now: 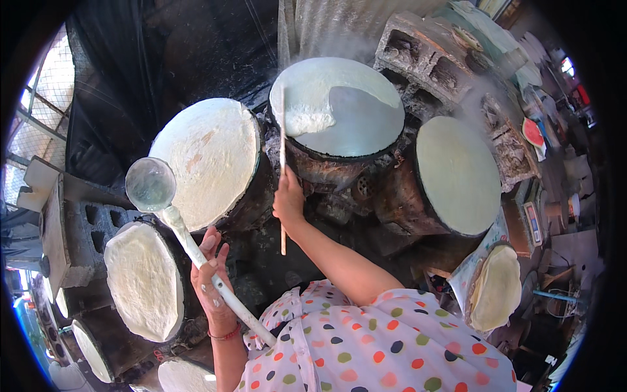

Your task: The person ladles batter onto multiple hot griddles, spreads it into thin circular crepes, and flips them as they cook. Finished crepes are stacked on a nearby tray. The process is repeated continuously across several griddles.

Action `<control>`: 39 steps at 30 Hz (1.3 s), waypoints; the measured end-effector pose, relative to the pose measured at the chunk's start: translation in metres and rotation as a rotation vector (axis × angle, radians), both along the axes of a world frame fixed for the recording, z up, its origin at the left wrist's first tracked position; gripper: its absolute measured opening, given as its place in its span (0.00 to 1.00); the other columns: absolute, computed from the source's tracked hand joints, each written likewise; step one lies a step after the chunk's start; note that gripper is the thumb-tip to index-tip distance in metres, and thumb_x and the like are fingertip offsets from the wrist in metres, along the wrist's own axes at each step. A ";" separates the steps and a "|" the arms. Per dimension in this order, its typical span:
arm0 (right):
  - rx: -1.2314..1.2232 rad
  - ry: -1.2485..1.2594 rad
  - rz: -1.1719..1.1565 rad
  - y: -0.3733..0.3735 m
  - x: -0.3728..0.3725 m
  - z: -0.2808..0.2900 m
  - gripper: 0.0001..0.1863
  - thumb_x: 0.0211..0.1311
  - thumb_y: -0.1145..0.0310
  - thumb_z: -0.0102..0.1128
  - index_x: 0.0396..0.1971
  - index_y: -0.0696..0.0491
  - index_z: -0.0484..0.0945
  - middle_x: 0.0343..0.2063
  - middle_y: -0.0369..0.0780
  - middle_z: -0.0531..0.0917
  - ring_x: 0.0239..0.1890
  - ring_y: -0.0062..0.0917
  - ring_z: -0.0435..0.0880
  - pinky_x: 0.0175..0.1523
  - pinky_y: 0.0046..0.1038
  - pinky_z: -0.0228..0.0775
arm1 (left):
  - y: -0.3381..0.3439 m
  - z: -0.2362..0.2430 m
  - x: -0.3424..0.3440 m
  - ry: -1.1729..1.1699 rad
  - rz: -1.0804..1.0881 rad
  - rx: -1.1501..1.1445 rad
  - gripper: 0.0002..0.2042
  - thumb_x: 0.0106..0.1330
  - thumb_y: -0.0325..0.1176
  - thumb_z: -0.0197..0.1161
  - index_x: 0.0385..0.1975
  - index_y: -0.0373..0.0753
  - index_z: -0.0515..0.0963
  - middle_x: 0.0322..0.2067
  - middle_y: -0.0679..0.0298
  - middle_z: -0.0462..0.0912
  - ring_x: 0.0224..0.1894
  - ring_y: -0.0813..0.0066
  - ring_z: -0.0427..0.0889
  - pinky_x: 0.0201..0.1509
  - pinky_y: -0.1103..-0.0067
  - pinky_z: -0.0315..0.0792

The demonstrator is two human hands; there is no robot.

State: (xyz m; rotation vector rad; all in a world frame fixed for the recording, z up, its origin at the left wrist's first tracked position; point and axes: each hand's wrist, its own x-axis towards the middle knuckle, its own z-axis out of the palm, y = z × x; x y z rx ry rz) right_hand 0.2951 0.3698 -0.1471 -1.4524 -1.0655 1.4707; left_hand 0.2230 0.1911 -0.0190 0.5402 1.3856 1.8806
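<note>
My left hand (212, 277) holds a ladle by its long white handle (225, 294), with some fingers lifted off it. The ladle's round bowl (151, 185), smeared with pale batter, hangs over the edge of the left griddle. In my right hand (289, 199) a thin wooden stick (283, 140) is gripped, upright in the view, its upper part at the left side of the middle griddle (366, 127). White batter (310, 121) covers that griddle's left and far parts, lumpy beside the stick; its bare grey surface shows at the right and front.
A thin flatbread (209, 157) covers the left griddle. The right griddle (457, 176) carries a smooth pale layer. More flatbreads lie at the lower left (145, 281) and far right (495, 287). Concrete blocks (424, 59) stand behind, with steam around. A dark sheet (176, 52) hangs behind.
</note>
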 end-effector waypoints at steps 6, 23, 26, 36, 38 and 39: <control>-0.327 0.365 -0.102 -0.051 0.057 0.029 0.19 0.75 0.58 0.32 0.63 0.38 0.59 0.18 0.34 0.67 0.10 0.18 0.62 0.13 0.27 0.64 | -0.013 0.000 -0.012 -0.073 -0.061 0.058 0.27 0.55 0.36 0.58 0.54 0.26 0.70 0.60 0.49 0.68 0.62 0.62 0.67 0.65 0.67 0.62; 0.012 -0.358 0.208 -0.064 0.110 0.027 0.12 0.69 0.64 0.42 0.45 0.50 0.72 0.15 0.38 0.72 0.07 0.26 0.69 0.12 0.28 0.67 | -0.010 0.009 0.003 -0.099 -0.151 0.119 0.26 0.54 0.36 0.59 0.52 0.28 0.71 0.60 0.49 0.67 0.61 0.62 0.67 0.66 0.68 0.61; -0.129 -0.198 0.085 -0.057 0.153 0.017 0.14 0.70 0.64 0.38 0.47 0.49 0.72 0.14 0.35 0.69 0.07 0.21 0.66 0.10 0.27 0.64 | -0.005 0.009 0.010 -0.104 -0.135 0.118 0.26 0.54 0.36 0.59 0.52 0.28 0.71 0.60 0.49 0.68 0.62 0.62 0.67 0.66 0.68 0.60; -0.167 -0.128 -0.055 0.001 0.210 0.037 0.15 0.71 0.62 0.35 0.44 0.54 0.71 0.14 0.35 0.68 0.09 0.21 0.68 0.12 0.30 0.64 | 0.016 0.007 0.040 -0.097 -0.205 0.103 0.26 0.55 0.37 0.58 0.53 0.29 0.71 0.60 0.51 0.68 0.62 0.62 0.66 0.67 0.67 0.59; 0.081 -0.428 0.124 -0.014 0.209 0.030 0.10 0.68 0.65 0.43 0.40 0.55 0.71 0.19 0.48 0.76 0.18 0.43 0.77 0.22 0.45 0.69 | 0.016 0.004 0.042 -0.097 -0.204 0.102 0.26 0.55 0.37 0.58 0.53 0.29 0.71 0.59 0.51 0.69 0.62 0.63 0.67 0.67 0.67 0.59; 0.298 -0.613 0.221 -0.026 0.216 0.020 0.09 0.68 0.65 0.45 0.39 0.55 0.71 0.22 0.52 0.78 0.23 0.51 0.78 0.27 0.49 0.69 | 0.019 0.004 0.045 -0.096 -0.205 0.096 0.26 0.55 0.37 0.58 0.53 0.29 0.71 0.59 0.51 0.69 0.62 0.63 0.67 0.67 0.67 0.59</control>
